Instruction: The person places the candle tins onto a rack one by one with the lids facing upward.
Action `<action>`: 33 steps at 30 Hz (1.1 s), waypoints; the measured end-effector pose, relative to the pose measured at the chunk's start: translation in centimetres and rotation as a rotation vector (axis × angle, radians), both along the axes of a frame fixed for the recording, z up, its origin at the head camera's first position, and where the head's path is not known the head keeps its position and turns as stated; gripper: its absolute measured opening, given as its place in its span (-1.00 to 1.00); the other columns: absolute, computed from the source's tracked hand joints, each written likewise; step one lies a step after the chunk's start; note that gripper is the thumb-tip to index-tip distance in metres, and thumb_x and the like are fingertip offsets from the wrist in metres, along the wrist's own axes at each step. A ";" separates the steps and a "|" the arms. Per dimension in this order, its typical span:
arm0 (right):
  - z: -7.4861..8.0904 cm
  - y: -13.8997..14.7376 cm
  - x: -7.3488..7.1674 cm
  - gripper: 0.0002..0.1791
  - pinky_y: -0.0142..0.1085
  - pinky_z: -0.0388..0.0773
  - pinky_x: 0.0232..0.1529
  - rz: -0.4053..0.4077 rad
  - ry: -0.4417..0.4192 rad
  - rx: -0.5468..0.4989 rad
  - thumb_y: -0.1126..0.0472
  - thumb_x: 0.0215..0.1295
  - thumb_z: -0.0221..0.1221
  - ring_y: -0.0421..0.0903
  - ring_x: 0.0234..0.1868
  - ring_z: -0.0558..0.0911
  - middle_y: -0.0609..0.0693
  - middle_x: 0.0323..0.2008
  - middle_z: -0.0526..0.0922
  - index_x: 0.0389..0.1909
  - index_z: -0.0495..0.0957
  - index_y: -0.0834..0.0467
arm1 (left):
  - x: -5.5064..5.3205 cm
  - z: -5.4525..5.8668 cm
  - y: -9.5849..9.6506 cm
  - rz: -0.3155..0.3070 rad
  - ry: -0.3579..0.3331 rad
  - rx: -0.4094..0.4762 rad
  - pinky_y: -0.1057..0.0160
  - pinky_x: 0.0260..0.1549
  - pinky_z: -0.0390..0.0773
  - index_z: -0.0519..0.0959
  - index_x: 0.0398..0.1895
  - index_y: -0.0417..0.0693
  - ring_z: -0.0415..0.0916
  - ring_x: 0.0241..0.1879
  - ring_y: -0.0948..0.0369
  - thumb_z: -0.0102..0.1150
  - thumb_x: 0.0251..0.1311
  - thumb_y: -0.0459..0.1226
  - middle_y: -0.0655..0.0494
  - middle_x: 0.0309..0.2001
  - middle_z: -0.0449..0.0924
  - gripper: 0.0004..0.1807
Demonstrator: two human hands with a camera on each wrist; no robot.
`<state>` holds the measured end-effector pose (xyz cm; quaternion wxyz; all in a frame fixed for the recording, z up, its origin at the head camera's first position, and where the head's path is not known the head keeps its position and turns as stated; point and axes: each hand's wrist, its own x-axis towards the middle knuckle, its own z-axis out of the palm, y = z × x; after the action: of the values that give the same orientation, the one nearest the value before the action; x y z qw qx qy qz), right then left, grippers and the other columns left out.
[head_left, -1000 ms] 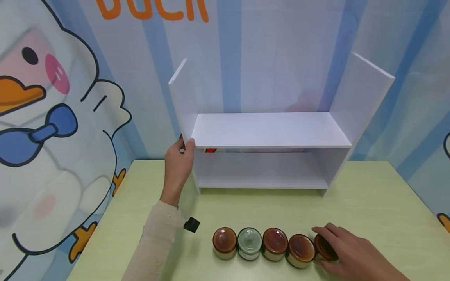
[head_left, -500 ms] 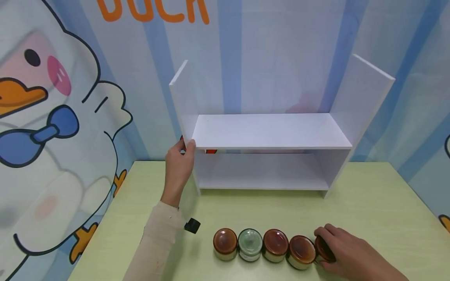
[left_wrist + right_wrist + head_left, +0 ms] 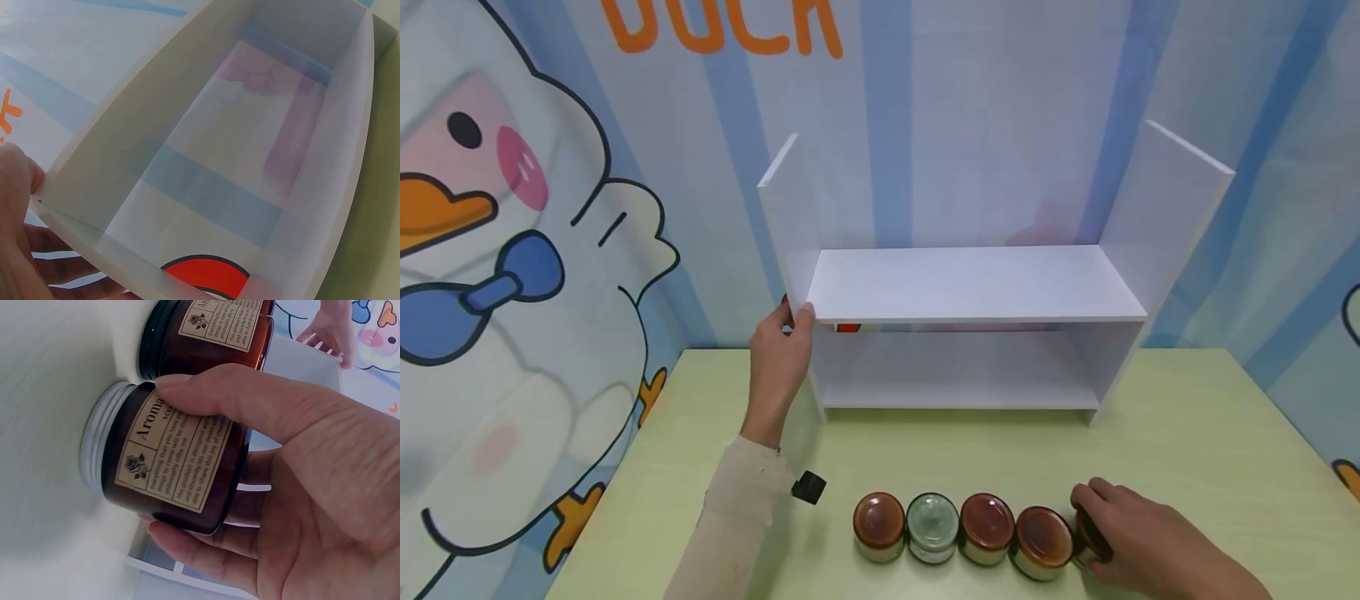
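My left hand (image 3: 777, 367) grips the left side panel of a white shelf unit (image 3: 977, 285), its thumb at the front edge. In the left wrist view the fingers (image 3: 62, 270) lie along the panel's outer side. My right hand (image 3: 1157, 537) holds a brown glass jar (image 3: 1092, 540) at the right end of a row. The right wrist view shows this jar (image 3: 172, 456) with an "Aroma" label and a rose print, its silver lid facing the table. My thumb lies across the label, and the fingers curl round the far side.
Beside the held jar stand a brown jar (image 3: 1043, 540), a dark red-brown jar (image 3: 987, 525), a green jar (image 3: 933, 525) and another brown jar (image 3: 879, 523). The pale green table (image 3: 1210, 450) carries everything. A curtain (image 3: 985, 125) with a duck print hangs behind.
My right hand's fingers have drawn in round the end jar, which is now more covered. The left hand keeps its hold on the shelf unit.
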<state>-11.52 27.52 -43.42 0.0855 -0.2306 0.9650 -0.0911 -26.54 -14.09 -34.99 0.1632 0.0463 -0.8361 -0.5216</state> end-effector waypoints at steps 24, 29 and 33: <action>1.2 -2.4 -1.2 -0.42 -0.06 0.45 -0.50 -0.034 -0.035 0.156 0.27 -0.28 0.59 -0.03 -0.38 0.45 -0.05 -0.33 0.41 -0.18 0.51 0.07 | -0.1 0.1 0.0 0.004 0.029 -0.010 0.10 -0.41 0.33 0.61 0.10 -0.05 0.33 -0.39 0.03 -0.09 0.46 0.13 -0.05 -0.35 0.47 -0.47; 1.2 -2.8 -1.4 -0.46 -0.03 0.45 -0.48 -0.042 -0.071 0.153 0.33 -0.26 0.58 0.00 -0.37 0.44 -0.04 -0.34 0.41 -0.21 0.53 0.05 | 0.0 0.0 0.0 0.000 0.031 -0.011 0.10 -0.38 0.34 0.61 0.15 -0.06 0.34 -0.35 0.03 -0.09 0.47 0.12 -0.04 -0.30 0.51 -0.47; 1.3 -3.0 -1.4 -0.46 0.01 0.48 -0.46 -0.041 -0.086 0.173 0.35 -0.24 0.57 0.03 -0.36 0.46 0.00 -0.32 0.43 -0.19 0.55 0.07 | 0.0 -0.1 -0.1 0.000 0.024 -0.007 0.09 -0.38 0.35 0.59 0.21 -0.06 0.35 -0.34 0.04 -0.09 0.47 0.12 -0.03 -0.26 0.54 -0.44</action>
<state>-12.96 24.48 -42.16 0.1445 -0.1984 0.9692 -0.0190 -26.55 -14.15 -35.06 0.1734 0.0392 -0.8359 -0.5193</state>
